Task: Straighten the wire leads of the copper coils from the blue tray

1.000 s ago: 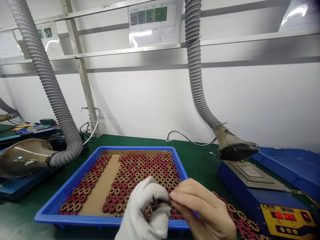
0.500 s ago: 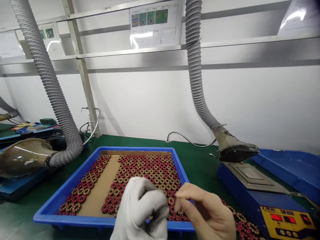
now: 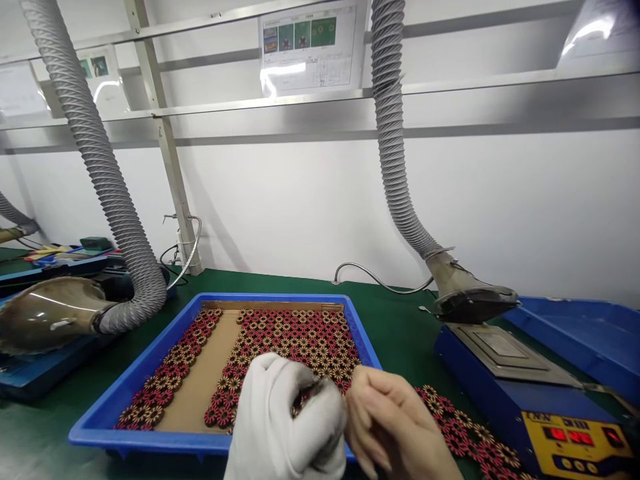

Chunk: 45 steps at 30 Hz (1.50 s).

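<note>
My left hand (image 3: 285, 420), in a white glove with dark-stained fingertips, is curled closed over the near edge of a blue tray (image 3: 115, 437). A reddish, dark patch shows in the gap between its thumb and forefinger; I cannot tell if it is a held part or tray contents behind. Against it on the right, my bare right hand (image 3: 395, 420) has its fingers pinched together; whatever they hold is hidden. Rows of small ring-shaped wound cores (image 3: 295, 333), red and copper-coloured, fill much of the tray, with a bare cardboard strip (image 3: 200, 380) between two groups.
More wound cores (image 3: 460, 427) lie on the green mat at right, beside a blue heating unit (image 3: 493, 393) with red displays. An extraction hood (image 3: 470, 293) hangs above it. Another hood (image 3: 50, 313) is at left; a blue bin (image 3: 585, 333) stands far right.
My right hand has moved left and closed in against the gloved left hand, its fingers curling more. The left hand has turned slightly and shifted right. More cores on the mat are uncovered.
</note>
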{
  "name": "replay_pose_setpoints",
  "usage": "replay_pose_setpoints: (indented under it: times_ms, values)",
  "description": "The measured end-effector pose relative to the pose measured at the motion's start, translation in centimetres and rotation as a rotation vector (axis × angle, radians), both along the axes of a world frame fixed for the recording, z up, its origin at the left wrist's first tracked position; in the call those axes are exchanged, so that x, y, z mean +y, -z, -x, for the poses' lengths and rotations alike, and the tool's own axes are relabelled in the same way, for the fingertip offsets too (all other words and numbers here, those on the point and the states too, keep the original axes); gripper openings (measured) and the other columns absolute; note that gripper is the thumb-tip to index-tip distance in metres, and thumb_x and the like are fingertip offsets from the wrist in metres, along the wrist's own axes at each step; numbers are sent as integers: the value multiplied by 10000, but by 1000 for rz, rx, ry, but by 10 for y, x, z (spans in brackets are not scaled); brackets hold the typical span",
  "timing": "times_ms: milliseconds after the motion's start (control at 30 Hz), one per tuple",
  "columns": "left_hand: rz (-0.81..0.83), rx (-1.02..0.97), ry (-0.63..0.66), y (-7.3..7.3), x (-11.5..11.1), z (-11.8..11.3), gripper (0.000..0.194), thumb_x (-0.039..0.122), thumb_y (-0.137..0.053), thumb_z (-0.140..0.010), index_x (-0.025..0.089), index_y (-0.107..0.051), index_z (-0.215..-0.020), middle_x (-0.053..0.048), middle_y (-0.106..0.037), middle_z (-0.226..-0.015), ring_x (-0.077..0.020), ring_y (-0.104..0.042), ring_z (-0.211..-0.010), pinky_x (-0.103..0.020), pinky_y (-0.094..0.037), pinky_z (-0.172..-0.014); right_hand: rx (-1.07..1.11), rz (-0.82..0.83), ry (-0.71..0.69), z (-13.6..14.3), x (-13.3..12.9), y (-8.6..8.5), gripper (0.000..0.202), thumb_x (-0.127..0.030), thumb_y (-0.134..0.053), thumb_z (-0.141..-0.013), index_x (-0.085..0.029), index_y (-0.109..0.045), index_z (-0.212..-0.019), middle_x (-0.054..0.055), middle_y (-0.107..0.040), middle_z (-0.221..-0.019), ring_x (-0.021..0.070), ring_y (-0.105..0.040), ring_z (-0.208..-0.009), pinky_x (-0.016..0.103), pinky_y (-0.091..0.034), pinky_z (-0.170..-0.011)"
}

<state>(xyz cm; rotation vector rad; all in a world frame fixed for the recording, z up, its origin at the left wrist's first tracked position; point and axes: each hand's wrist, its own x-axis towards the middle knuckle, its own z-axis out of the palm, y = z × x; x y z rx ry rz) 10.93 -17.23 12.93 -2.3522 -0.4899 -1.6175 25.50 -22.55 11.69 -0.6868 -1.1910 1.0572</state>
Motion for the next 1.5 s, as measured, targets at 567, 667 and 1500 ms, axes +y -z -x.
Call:
replay_pose_setpoints:
  times_ms: [567, 667, 1500]
  values:
    - [50, 37, 38, 0, -2, -1, 186, 28, -542, -767, 196, -546, -846, -30, -533, -714, -169, -457, -649, -324, -408, -593, -64, 16, 41, 1, 1, -1, 424, -404, -412, -1000, -222, -403, -617, -87, -307, -430, 94, -343, -324, 216, -288, -360]
    - [277, -120, 158, 4, -4, -5, 210, 19, -483, -778, 218, -535, -817, -3, -481, -703, -149, -452, -632, -278, -370, -555, -167, -214, 219, -6, -1, -2, 358, -310, -492, -983, -186, -557, -653, -12, -517, -510, 143, -546, -475, 252, -431, -492]
    - [371, -227, 260, 13, -1, -16, 170, 73, -480, -815, 233, -538, -814, 5, -483, -709, -137, -501, -621, -268, -406, -570, -476, -584, 447, -8, 4, -7, 267, -32, -650, -844, -238, -697, -1006, 42, -713, -800, 197, -666, -737, 301, -540, -672]
